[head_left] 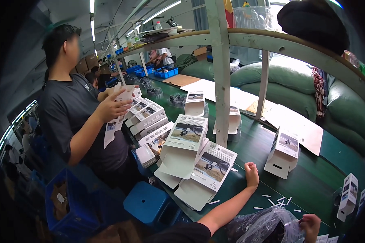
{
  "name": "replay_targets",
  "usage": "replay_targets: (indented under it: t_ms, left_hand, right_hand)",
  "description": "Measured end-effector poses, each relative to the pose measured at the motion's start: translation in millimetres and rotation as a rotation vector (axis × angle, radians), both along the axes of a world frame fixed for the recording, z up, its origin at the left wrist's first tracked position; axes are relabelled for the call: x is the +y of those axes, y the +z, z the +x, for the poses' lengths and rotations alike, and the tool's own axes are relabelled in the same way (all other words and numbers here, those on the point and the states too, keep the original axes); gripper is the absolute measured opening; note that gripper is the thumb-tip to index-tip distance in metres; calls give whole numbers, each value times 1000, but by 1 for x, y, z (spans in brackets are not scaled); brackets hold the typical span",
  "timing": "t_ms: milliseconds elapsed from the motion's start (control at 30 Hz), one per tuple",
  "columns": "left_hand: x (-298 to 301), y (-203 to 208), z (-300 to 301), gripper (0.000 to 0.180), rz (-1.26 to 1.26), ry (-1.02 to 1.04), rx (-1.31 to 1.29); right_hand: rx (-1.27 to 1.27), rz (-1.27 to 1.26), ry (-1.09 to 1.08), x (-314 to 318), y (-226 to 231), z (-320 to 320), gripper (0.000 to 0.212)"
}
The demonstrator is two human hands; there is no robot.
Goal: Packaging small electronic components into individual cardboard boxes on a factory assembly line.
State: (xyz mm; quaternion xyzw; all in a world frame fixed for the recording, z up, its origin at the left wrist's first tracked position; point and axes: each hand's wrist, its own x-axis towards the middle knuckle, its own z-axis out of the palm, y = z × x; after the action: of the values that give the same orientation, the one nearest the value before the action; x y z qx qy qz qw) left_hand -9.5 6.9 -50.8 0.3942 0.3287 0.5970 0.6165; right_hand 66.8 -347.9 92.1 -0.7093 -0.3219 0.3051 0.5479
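1. We looked down on a long green table (249,152) in a workroom, where printed white cartons stood in groups and small white strips (280,202) lay scattered.
2. Our left hand (252,175) hung over the table, just right of the front carton (213,165). Its fingers were curled; we could not tell whether they pinched anything.
3. Our right hand (311,227) was at the right edge of a clear plastic bag (263,222) at the table's near edge. Its fingers were bent, but we could not tell whether they gripped the film.
4. The front carton leaned with others left of our left hand, its pale flap hanging toward us. A separate carton (285,150) stood beyond that hand, to the right, its flap also loose.
5. We judged the step to be handling the bag beside cartons not yet closed. The next move seemed to call for a firm hold on the bag's mouth, clear of the strips.
6. Across the cartons, at left, a co-worker (85,101) held pale, flat pieces (123,95) in both hands.
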Motion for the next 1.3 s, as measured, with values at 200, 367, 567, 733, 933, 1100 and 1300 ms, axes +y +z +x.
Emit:
replay_targets:
  t_ms: [200, 367, 567, 733, 933, 1100, 1300]
  left_hand:
    - [2, 11, 6, 15, -43, -56, -40]
    - [-5, 26, 1, 14, -71, -67, -22]
    - [-4, 20, 3, 12, -34, -99, -28]
    - [-6, 19, 3, 12, -30, -132, -36]
    - [-4, 20, -1, 11, -48, -148, -54]
    - [6, 14, -1, 16, -82, -80, -83]
    - [30, 6, 13, 22, -226, -129, -254]
  right_hand:
    - [276, 602, 6, -13, -152, 100, 17]
    - [381, 684, -55, -15, -180, 97, 17]
    - [474, 704, -233, -13, -186, 98, 22]
    - [446, 731, -192, -16, -199, 100, 23]
    - [523, 706, -279, -9, -178, 88, 22]
    - [624, 712, -253, -2, -166, 79, 29]
    - [495, 694, -246, -3, -165, 81, 20]
